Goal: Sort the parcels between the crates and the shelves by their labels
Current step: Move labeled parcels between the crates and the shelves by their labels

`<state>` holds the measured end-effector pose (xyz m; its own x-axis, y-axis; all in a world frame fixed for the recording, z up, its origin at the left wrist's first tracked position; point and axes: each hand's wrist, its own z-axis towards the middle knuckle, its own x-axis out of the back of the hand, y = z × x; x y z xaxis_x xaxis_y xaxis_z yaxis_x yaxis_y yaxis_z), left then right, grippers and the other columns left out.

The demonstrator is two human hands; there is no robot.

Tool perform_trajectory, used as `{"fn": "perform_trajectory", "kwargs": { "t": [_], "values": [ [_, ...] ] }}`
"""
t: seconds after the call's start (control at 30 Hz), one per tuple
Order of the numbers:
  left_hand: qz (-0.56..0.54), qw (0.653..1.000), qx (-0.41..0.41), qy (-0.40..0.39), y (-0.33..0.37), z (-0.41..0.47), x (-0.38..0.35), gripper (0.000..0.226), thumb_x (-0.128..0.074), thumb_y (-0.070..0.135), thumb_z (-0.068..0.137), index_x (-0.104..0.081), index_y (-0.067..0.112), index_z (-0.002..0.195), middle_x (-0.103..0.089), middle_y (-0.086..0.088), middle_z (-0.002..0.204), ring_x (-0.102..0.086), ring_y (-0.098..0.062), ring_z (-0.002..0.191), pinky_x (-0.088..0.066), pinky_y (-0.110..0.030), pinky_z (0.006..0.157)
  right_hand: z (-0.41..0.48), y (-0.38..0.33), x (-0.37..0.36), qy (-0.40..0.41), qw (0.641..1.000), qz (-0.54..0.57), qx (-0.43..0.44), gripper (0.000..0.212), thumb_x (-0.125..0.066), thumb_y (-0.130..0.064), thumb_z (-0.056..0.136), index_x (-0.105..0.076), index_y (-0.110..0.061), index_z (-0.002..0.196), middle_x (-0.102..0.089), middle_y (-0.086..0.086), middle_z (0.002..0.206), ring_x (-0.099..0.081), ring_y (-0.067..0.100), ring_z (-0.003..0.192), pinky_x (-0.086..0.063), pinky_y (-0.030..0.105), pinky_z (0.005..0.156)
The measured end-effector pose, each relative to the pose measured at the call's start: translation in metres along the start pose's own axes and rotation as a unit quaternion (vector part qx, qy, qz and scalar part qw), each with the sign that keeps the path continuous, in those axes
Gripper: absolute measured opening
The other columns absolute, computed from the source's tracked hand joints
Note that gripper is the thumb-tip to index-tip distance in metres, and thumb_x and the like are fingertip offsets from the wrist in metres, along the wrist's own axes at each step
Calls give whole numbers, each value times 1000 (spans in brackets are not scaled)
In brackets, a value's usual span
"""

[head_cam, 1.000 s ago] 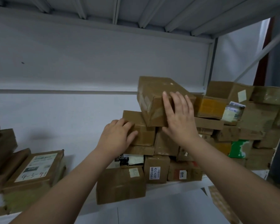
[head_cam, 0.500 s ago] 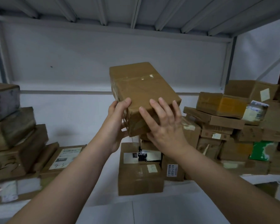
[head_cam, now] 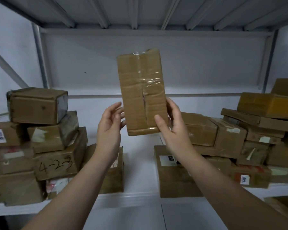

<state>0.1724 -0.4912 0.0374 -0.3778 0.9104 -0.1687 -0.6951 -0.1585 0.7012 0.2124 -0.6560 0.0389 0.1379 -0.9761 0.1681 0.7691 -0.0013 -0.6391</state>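
A long brown cardboard parcel [head_cam: 141, 90] sealed with clear tape stands upright in the air in front of the shelf, its taped seam facing me; no label shows on this face. My right hand [head_cam: 170, 123] grips its lower right edge, thumb across the front. My left hand [head_cam: 109, 125] is at the lower left edge with its fingers behind the parcel, fingertips touching it.
The white metal shelf [head_cam: 140, 198] holds a stack of brown parcels at the left [head_cam: 55, 163], one marked 4-23, and another stack at the right [head_cam: 231, 138]. A bare gap of shelf lies between the stacks. The upper shelf's underside [head_cam: 140, 12] is overhead.
The parcel came off the right stack, moved left and was turned upright with its taped face toward me. My view shifted left, showing more of the left stack.
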Motion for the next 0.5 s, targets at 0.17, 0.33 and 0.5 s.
{"fn": "perform_trajectory", "kwargs": {
  "t": [0.17,0.33,0.5],
  "values": [
    [91,982,150,-71,-5,4,14,101,-59,70,63,-16,36,148,-35,9,146,-43,-12,127,-41,-28,97,-10,6,-4,27,998,48,-12,37,-40,-26,102,-34,-46,132,-51,-28,129,-45,-3,126,-42,25,105],
    [35,981,185,-50,-15,1,13,104,-70,65,48,-28,35,139,-59,13,119,-64,-8,99,-55,-29,79,-13,8,-4,33,997,-54,-39,33,-43,-42,97,-41,-44,130,-39,-12,133,-39,3,126,-39,41,109],
    [7,994,109,-11,-23,-7,7,62,-74,40,72,-43,35,126,-62,11,119,-67,-6,96,-58,-27,75,-11,13,-2,-26,992,-62,-108,91,-58,-67,71,-23,-37,149,-35,-10,147,-37,7,133,-41,38,107]
  ]
}}
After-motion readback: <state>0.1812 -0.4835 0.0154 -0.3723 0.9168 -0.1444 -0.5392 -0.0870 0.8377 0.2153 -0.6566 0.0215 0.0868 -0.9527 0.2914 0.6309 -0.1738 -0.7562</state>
